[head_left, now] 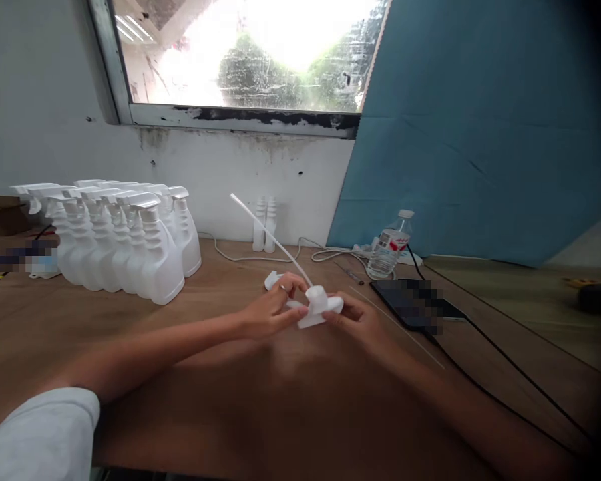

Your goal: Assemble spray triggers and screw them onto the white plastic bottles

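Between both hands is a white trigger spray head [316,300], held just above the table. Its long thin dip tube [270,235] points up and to the left. My left hand [275,308] pinches the sprayer from the left, a ring showing on one finger. From the right, my right hand [355,319] grips it with thumb and fingers. Just behind my left hand lies a small white plastic part [272,280], partly hidden by the fingers. Several white spray bottles [163,267] with trigger heads stand in close rows on the left.
Two slim white bottles [264,226] stand against the wall beside a white cable [230,256]. To the right are a clear water bottle [389,247], a dark phone or tablet [398,304] and black cables [511,361]. A brown box [3,217] sits far left on the brown table [215,407].
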`<action>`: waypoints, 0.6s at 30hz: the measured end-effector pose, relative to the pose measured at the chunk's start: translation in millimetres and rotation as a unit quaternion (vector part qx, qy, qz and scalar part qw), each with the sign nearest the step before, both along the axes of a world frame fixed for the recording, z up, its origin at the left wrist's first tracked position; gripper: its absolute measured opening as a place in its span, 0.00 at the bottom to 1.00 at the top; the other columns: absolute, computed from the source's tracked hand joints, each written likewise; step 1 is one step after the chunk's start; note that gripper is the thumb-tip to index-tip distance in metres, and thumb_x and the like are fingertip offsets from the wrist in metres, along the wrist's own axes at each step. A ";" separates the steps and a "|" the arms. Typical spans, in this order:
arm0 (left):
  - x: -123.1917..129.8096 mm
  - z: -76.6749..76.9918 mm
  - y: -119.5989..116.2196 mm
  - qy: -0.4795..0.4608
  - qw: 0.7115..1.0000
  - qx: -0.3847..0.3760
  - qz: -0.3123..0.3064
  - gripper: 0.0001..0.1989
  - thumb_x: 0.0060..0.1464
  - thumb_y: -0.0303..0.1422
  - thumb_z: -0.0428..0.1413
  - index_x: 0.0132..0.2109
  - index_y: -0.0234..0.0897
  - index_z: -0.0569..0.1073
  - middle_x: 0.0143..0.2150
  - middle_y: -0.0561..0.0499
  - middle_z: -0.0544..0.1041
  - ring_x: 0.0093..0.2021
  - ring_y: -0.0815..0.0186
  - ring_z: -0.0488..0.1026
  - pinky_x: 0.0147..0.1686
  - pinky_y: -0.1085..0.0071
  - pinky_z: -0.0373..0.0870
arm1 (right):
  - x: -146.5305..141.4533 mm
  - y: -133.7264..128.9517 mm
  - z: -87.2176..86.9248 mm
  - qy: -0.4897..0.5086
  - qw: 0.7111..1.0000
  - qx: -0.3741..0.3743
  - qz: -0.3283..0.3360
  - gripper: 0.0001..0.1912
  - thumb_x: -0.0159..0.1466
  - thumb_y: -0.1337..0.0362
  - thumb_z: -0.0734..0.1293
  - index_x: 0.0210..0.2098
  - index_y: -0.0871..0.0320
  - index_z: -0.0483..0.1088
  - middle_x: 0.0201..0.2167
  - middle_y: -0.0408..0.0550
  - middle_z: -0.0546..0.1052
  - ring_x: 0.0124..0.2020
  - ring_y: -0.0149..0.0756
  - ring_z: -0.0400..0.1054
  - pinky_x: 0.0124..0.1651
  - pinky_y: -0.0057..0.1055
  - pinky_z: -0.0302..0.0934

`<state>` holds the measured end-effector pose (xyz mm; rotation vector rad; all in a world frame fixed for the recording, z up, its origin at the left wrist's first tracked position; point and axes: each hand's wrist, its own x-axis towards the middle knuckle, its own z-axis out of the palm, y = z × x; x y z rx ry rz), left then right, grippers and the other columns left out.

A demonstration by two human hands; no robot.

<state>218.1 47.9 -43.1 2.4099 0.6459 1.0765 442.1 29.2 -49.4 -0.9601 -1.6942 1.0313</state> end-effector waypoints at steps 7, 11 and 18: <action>-13.1 17.3 149.1 -0.089 0.948 0.018 0.305 0.12 0.52 0.23 0.53 0.44 0.35 0.65 0.47 0.45 0.66 0.45 0.63 0.67 0.49 0.65 0.64 | 53.0 26.8 27.2 0.135 0.972 0.048 -0.188 0.17 0.51 0.54 0.75 0.35 0.57 0.73 0.33 0.45 0.78 0.34 0.37 0.73 0.42 0.33 0.68; -30.2 12.5 214.8 -0.116 0.884 -0.030 0.452 0.21 0.50 0.25 0.58 0.51 0.30 0.64 0.54 0.38 0.63 0.56 0.55 0.62 0.56 0.58 0.60 | 73.8 36.0 37.0 0.183 0.953 0.086 -0.226 0.16 0.48 0.58 0.77 0.32 0.60 0.73 0.32 0.45 0.78 0.32 0.33 0.72 0.40 0.29 0.68; -28.5 -16.8 260.6 -0.092 0.839 -0.125 0.522 0.17 0.61 0.36 0.53 0.55 0.34 0.67 0.52 0.43 0.70 0.48 0.59 0.71 0.46 0.57 0.72 | 86.1 34.5 49.2 0.241 0.927 0.107 -0.268 0.23 0.39 0.59 0.80 0.29 0.60 0.69 0.24 0.41 0.76 0.25 0.28 0.70 0.29 0.22 0.66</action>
